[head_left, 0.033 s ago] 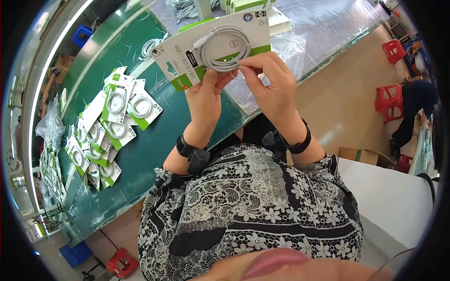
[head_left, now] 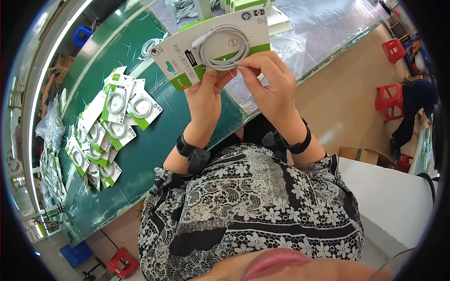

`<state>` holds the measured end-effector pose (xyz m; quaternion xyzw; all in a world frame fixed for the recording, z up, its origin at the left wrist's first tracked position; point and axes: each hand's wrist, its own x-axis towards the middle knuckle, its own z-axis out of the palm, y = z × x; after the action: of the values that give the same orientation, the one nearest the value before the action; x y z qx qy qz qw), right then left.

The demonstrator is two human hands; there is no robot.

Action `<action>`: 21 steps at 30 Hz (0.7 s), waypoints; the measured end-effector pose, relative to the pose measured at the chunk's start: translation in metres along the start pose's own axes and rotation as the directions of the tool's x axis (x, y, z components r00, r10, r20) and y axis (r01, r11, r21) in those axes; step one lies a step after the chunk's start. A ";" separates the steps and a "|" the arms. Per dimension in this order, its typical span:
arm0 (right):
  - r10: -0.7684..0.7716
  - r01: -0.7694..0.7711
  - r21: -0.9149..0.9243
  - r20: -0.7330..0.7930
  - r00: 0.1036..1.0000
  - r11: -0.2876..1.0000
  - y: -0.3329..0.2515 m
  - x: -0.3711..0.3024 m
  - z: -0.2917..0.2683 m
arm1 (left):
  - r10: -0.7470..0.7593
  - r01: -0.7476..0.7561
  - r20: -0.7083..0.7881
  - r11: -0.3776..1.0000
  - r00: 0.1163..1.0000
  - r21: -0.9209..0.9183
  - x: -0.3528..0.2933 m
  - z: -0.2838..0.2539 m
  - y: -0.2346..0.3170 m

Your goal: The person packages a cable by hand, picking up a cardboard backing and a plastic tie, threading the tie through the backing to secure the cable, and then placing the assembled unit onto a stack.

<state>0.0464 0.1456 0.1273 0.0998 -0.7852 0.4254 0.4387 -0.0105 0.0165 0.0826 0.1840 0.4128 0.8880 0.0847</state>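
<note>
A white-and-green packaging card (head_left: 183,56) is held tilted above the table. A coiled white cable (head_left: 243,40) lies on its face, fastened by a small tie near the top. My left hand (head_left: 205,96) grips the card's lower edge, thumb in front and the other fingers behind. Beside the coil's lower right, my right hand (head_left: 272,79) is closed in a pinch of thumb and forefinger. A thin white tie end (head_left: 233,73) sticks out just below the coil, at those fingertips; the exact grip is partly hidden.
On the green table (head_left: 164,126) to the left lies a heap of carded cables (head_left: 101,126). A loose cable coil (head_left: 150,48) and small white strips lie farther back. Stacked cards (head_left: 280,23) and a clear plastic bag (head_left: 288,49) sit at the back. Red stools (head_left: 389,100) and another person stand at right.
The card and my right fingertips have shifted very slightly to the left. Both hands keep their hold.
</note>
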 end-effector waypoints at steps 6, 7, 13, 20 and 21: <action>-0.009 0.010 -0.106 0.014 1.000 0.994 0.005 0.002 0.007 | -0.032 0.026 -0.048 0.994 0.998 -0.109 0.003 0.000 -0.001; -0.036 0.040 -0.144 0.031 0.999 0.989 0.005 0.003 0.007 | -0.045 0.038 -0.049 0.989 0.998 -0.142 0.003 -0.001 -0.001; -0.060 0.087 -0.238 0.117 0.991 0.967 -0.003 0.006 0.005 | -0.028 0.024 -0.046 0.994 0.999 -0.103 0.004 -0.008 -0.002; -0.097 0.133 -0.249 0.150 0.984 0.959 -0.003 0.008 0.006 | 0.037 -0.039 -0.057 0.999 0.998 -0.031 0.003 -0.015 -0.006; -0.095 0.131 -0.246 0.154 0.984 0.960 -0.003 0.008 0.007 | 0.051 -0.052 -0.047 0.998 0.998 -0.020 0.003 -0.016 -0.006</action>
<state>0.0393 0.1403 0.1339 0.1170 -0.8554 0.2868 0.4151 -0.0195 0.0102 0.0695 0.1726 0.4002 0.8984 0.0543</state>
